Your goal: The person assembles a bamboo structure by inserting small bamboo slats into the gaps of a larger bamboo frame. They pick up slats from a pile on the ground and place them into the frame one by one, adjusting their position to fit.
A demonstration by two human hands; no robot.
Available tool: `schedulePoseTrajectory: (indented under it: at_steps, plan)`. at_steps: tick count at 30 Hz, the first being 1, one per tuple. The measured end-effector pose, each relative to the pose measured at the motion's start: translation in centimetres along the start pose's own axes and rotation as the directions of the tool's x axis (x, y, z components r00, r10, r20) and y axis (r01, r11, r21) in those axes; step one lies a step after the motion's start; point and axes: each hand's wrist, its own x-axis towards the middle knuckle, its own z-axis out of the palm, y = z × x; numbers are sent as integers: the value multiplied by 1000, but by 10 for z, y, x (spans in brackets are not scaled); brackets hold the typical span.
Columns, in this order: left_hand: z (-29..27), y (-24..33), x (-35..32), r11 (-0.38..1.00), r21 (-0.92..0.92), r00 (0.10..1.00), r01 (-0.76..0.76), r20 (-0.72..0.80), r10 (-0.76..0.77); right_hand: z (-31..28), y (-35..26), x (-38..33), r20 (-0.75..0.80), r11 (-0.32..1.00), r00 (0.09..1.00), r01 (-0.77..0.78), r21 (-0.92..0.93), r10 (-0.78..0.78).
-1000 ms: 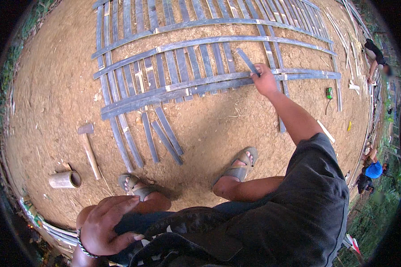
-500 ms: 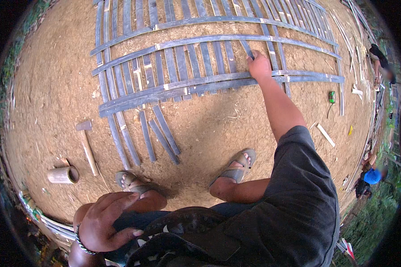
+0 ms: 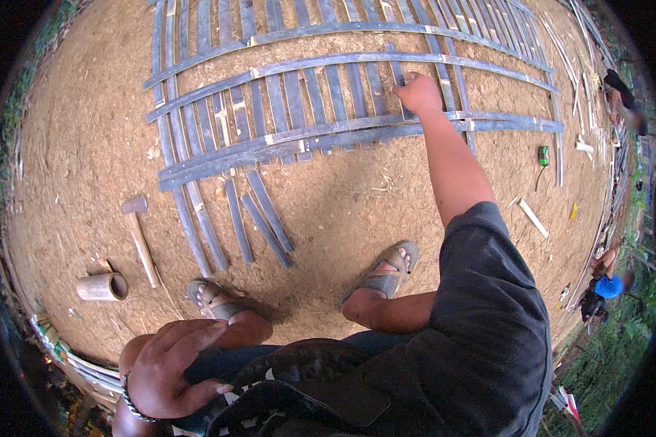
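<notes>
My right hand (image 3: 419, 95) reaches forward with its fingers closed on a short dark slat (image 3: 397, 73). The slat's far end shows beyond the second long rail (image 3: 321, 65) of a slatted bamboo lattice (image 3: 270, 140) on the ground. Whether it passes over or under that rail I cannot tell. Several similar slats stand side by side to the left of my hand, crossing the doubled near rail. My left hand (image 3: 171, 360), with a braided band at the wrist, rests over my left knee, holding nothing, thumb apart from the loosely bent fingers.
Short loose slats (image 3: 266, 229) lie near my feet. To the left are a wooden-handled hammer (image 3: 142, 244) and a bamboo tube (image 3: 100, 287). A green tape measure (image 3: 543, 155) and a pale strip (image 3: 533, 218) lie at right. Two people are at the far right edge.
My right hand has shifted slightly left, and the slat has slid away from me, its far end now past the second rail. My left hand stays on the knee.
</notes>
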Motion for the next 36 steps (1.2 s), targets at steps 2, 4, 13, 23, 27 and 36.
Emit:
schedulePoseTrajectory:
  at_steps: [2,4,13,23,27,36]
  plan:
    - [0,-1,-2,1000,2,1000,4,3,-4,7,9,7,34,998,997,66,-11,-66]
    - [-2,-1,-1,1000,0,1000,10,19,-10,14,16,21,5,995,995,102,2,-102]
    - [-2,-3,-6,1000,-12,1000,7,-4,-7,-3,-19,-5,22,994,1000,18,-111,-16]
    - [-3,-5,-6,999,37,999,-40,-17,41,13,12,15,191,970,977,133,-204,-94]
    - [-1,-6,-11,999,33,999,-4,-52,6,26,-7,6,101,982,991,100,-162,-85]
    - [-3,-10,-15,998,48,998,-46,-33,48,0,-19,-18,197,950,978,129,-285,-73]
